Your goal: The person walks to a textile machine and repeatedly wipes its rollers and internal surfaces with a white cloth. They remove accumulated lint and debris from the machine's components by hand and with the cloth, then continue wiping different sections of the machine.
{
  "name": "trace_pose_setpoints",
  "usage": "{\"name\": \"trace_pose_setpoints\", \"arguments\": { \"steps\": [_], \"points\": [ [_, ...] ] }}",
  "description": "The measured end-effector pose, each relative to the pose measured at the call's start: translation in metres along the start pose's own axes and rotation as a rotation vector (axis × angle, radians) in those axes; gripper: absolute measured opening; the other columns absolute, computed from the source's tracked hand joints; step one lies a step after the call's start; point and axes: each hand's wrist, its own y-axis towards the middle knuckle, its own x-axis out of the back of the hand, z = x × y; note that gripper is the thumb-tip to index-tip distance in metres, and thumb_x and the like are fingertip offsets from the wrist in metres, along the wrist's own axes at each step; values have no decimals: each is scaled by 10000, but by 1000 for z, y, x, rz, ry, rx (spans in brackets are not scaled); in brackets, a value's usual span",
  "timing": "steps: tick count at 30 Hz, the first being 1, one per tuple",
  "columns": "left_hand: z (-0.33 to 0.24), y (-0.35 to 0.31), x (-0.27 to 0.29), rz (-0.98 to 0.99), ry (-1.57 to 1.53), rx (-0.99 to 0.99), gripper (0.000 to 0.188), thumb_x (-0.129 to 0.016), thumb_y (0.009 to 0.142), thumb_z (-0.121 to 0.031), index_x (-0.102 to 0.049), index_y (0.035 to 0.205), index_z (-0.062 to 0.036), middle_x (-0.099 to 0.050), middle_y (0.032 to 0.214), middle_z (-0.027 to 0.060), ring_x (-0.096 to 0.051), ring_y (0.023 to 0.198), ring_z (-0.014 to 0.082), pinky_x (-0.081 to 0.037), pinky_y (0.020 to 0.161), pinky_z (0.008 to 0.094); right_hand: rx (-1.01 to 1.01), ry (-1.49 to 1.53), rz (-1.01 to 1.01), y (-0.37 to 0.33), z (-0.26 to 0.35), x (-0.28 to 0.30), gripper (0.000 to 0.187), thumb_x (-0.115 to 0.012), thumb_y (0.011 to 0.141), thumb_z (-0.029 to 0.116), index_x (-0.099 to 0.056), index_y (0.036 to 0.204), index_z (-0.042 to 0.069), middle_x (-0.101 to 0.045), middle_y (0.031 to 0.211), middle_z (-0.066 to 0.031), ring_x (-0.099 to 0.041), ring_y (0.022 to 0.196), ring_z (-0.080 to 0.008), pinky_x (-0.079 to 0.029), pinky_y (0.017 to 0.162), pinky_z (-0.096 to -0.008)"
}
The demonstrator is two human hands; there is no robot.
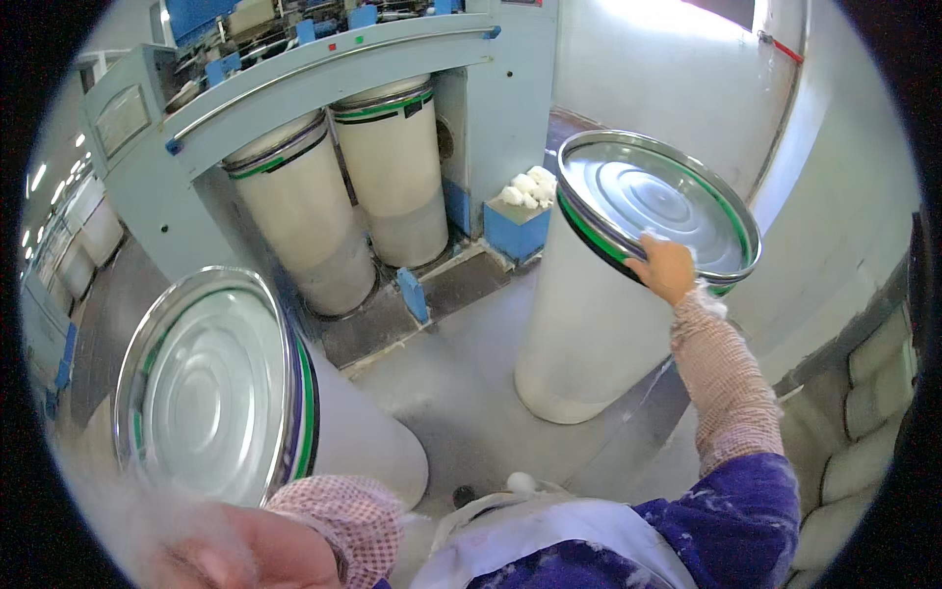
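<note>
My right hand [669,267] is closed over the near rim of a tall white can [589,334] on the right. That can has a shiny metal top plate [677,191] and green and black bands. A small white tuft shows by the fingers. On the left is a second white can [368,432], its round metal top [211,393] facing me. Low in the picture, close to that can, is my left hand [245,550]. White fluffy fibre [128,525] blurs around it, and its fingers do not show clearly.
A pale blue-grey machine [505,118] stands ahead, with two cream cans [299,221] in its bay. Beside it, a blue box [515,231] carries white fibre clumps [530,187]. A blue pedal-like piece [413,294] juts up near the base. White rolls or cans line the right wall.
</note>
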Motion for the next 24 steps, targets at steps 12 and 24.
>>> {"name": "trace_pose_setpoints", "arguments": {
  "steps": [12, 24],
  "points": [
    [271, -3, -115, -235, -193, 29, 401, -539, 904, -344, -586, 1070, 17, -613, 990, 170, -597, 845, 268, -507, 775, 390, -204, 94, 39, 36, -196, -40, 421, -792, 647, 296, -624, 935, 41, -617, 884, -160, -577, 888, -349, -447, 760, -424],
    [634, 20, -256, 956, 612, 372, 520, -656, 825, -360, -536, 1201, -22, -588, 1141, 201, -580, 1027, 335, -465, 886, 407, -506, -427, 628, 106, -514, -122, 596, -786, 666, 158, -534, 1202, 91, -534, 1229, -185, -495, 1176, -335, -407, 1005, -387]
  ]
}}
